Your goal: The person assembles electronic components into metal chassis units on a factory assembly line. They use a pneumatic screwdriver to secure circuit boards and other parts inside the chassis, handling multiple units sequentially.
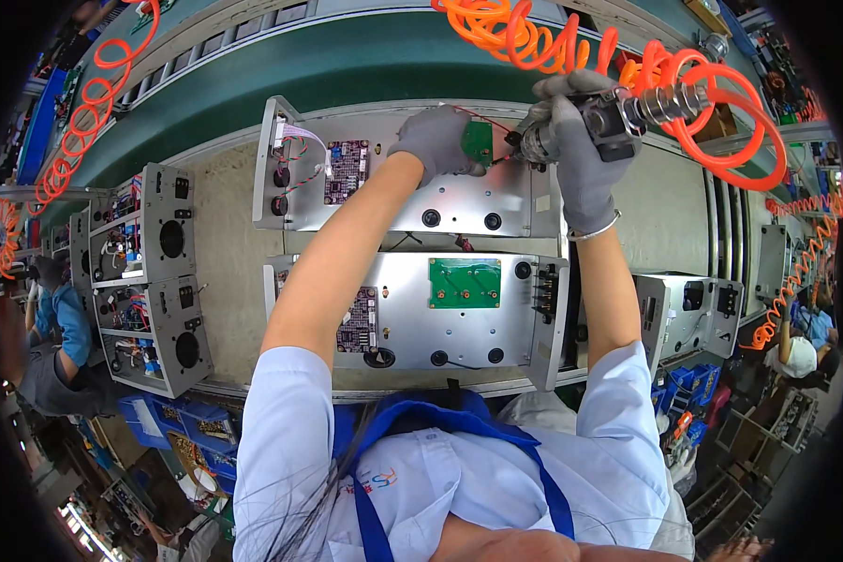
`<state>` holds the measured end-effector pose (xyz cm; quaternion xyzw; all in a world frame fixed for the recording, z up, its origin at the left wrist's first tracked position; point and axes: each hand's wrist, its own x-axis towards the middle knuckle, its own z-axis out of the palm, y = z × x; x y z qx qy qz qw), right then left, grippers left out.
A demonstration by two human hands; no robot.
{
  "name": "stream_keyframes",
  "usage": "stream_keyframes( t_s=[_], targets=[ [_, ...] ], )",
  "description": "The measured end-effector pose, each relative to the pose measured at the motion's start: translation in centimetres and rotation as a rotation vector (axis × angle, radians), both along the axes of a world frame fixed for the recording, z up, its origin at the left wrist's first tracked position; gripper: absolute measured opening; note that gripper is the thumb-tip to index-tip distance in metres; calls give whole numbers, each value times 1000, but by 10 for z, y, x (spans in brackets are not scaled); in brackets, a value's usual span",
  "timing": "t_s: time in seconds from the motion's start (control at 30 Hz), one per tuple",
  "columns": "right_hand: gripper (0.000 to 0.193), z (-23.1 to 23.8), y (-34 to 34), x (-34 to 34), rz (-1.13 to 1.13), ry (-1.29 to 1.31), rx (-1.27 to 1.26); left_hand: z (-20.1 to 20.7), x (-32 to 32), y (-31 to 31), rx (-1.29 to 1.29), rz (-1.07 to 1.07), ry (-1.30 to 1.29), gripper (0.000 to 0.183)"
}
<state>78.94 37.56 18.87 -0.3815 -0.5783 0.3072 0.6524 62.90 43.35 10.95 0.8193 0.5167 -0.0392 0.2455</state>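
Note:
My left hand (433, 142), in a grey glove, is closed at the left side of a small green circuit board (479, 142), its fingertips against the board. That board sits over the farther silver metal chassis (393, 208). In my right hand (585, 173), also gloved, is an air screwdriver (618, 124), held sideways with its tip pointing left, close to the board's right edge. Thin red and black wires run near the tip. A purple circuit board (347, 167) lies to the left on the same chassis. Glove and tool hide part of the board's edges.
A nearer chassis (403, 272) carries another green board (465, 283). Grey metal housings (173, 239) stand at left, and another housing (688, 323) at right. An orange coiled air hose (759, 155) loops from the tool. Blue parts bins (173, 421) sit lower left; a co-worker's blue sleeve (66, 314) shows beyond.

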Motion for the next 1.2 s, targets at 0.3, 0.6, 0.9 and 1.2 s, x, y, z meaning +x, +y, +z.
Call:
stream_keyframes(
  t_s=[0.3,0.6,0.9,1.2],
  targets=[
    [21,3,13,-13,43,9,-16,-5,1,2,8,-18,-6,71],
    [25,10,7,-19,70,70,-70,0,-2,-10,17,26,-50,70],
    [27,2,17,-22,133,91,-78,10,-11,-41,75,187,-149,75],
    [27,-1,17,-20,84,85,-49,-13,12,-32,63,181,-112,71]
  ],
)
